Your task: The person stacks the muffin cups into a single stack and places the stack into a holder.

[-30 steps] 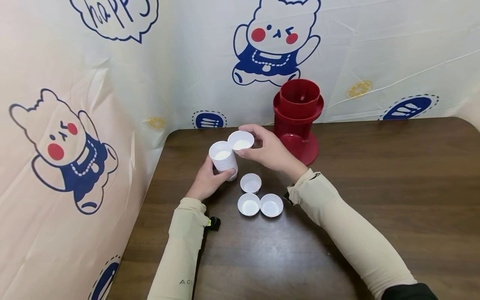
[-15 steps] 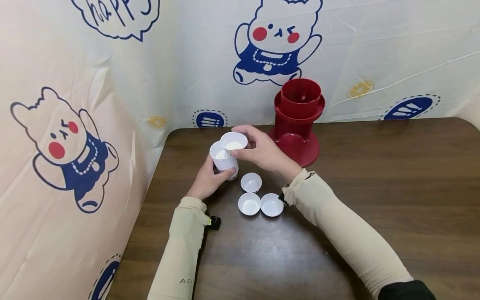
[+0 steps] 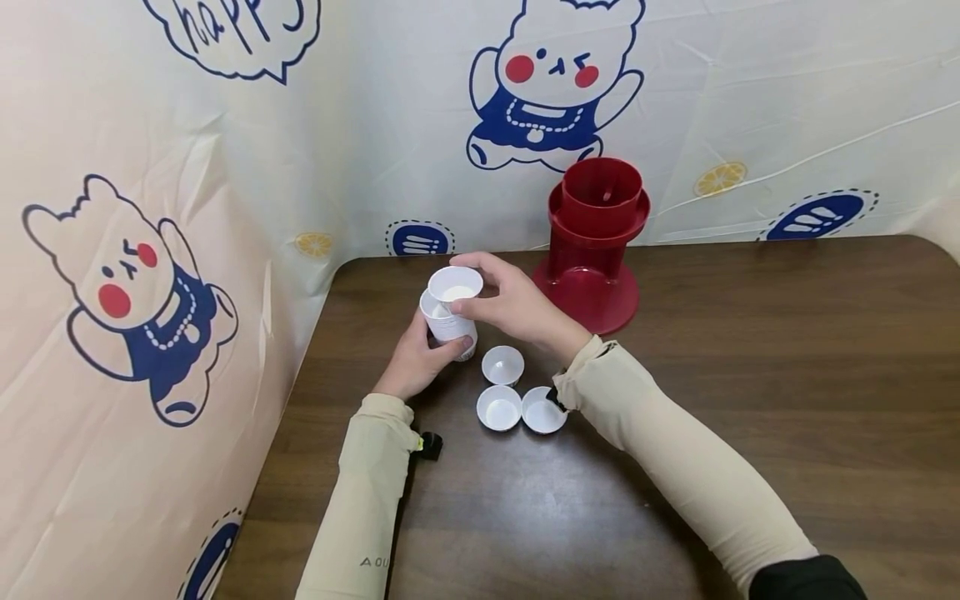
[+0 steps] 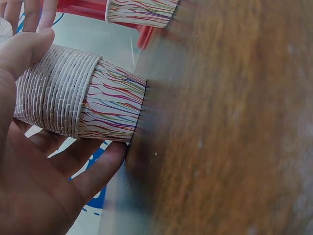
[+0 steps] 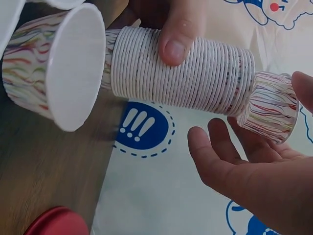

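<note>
A tall nested stack of white paper cups (image 3: 452, 328) stands upright near the far left of the table, gripped around its side by my left hand (image 3: 408, 365). Colourful wavy lines decorate the lowest cup, whose wall shows in the left wrist view. At the stack's mouth my right hand (image 3: 517, 308) holds a single paper cup (image 5: 270, 111) between thumb and fingers. This cup's base meets the stack's top at a slight angle. Three more paper cups, a far cup (image 3: 502, 365), a near left cup (image 3: 498, 408) and a near right cup (image 3: 540, 410), stand close together, mouths up.
Behind the right hand a red plastic stand (image 3: 592, 250) with a round base and cylindrical top stands by the table's back edge. A printed cloth (image 3: 375, 125) hangs behind and left of the brown wooden table (image 3: 750, 375). The right sleeve (image 3: 660, 417) passes over the near right cup.
My right hand has moved left with its paper cup, from beside the stack to over its mouth. The left hand and the three standing cups stay in place.
</note>
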`<state>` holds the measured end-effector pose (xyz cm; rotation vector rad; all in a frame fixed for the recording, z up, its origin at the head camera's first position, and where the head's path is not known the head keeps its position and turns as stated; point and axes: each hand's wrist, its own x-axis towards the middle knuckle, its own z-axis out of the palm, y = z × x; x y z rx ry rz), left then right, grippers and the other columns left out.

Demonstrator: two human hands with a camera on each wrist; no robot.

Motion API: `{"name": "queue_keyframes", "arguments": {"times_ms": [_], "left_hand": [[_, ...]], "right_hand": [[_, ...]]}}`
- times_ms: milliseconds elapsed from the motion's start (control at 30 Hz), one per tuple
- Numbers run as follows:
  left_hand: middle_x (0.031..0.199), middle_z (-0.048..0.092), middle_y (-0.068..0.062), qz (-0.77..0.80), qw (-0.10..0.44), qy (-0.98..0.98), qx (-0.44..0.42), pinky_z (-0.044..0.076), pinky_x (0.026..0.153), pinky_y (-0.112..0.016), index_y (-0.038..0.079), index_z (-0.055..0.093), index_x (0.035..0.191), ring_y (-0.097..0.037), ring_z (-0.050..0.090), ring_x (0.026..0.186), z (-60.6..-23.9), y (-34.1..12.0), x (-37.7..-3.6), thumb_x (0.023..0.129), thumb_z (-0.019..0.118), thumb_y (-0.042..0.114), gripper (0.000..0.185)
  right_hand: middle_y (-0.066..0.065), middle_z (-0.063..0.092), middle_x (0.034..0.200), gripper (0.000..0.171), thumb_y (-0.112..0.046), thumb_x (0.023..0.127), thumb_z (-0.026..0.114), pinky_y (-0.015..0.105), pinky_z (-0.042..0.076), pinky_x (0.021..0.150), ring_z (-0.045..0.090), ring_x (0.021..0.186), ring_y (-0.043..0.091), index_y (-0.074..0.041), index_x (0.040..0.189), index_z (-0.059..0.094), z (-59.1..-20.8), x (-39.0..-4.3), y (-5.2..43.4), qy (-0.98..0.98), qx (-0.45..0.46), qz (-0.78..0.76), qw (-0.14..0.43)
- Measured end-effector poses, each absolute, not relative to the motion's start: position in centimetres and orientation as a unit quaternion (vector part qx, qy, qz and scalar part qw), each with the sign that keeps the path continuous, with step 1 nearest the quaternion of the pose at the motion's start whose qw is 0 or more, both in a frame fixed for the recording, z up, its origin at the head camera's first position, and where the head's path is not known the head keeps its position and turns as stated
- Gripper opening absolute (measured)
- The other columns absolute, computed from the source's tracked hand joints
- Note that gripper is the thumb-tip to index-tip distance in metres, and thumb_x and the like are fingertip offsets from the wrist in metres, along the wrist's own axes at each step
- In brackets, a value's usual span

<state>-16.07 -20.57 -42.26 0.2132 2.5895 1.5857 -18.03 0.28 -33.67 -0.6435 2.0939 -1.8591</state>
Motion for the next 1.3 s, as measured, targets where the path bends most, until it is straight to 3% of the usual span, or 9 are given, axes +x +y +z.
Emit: {"name": "queue_keyframes", "arguments": {"times_ms": [1300], "left_hand": [[0.143,0.047,-0.011,0.506,0.056,0.858,0.07,0.038,0.109,-0.049,0.013,0.03,0.151,-0.03,0.048,0.125,-42.1,-20.7,-16.1,0.089,0.077,0.033,0.08]], "right_hand": [[0.005,0.055,0.134,0.056,-0.015,0.093,0.069,0.04,0.048,0.096,0.053,0.118,0.023,-0.016,0.145,0.048,-36.1,-18.4,-1.9,0.769,-0.21,-0.585,0.15]]}}
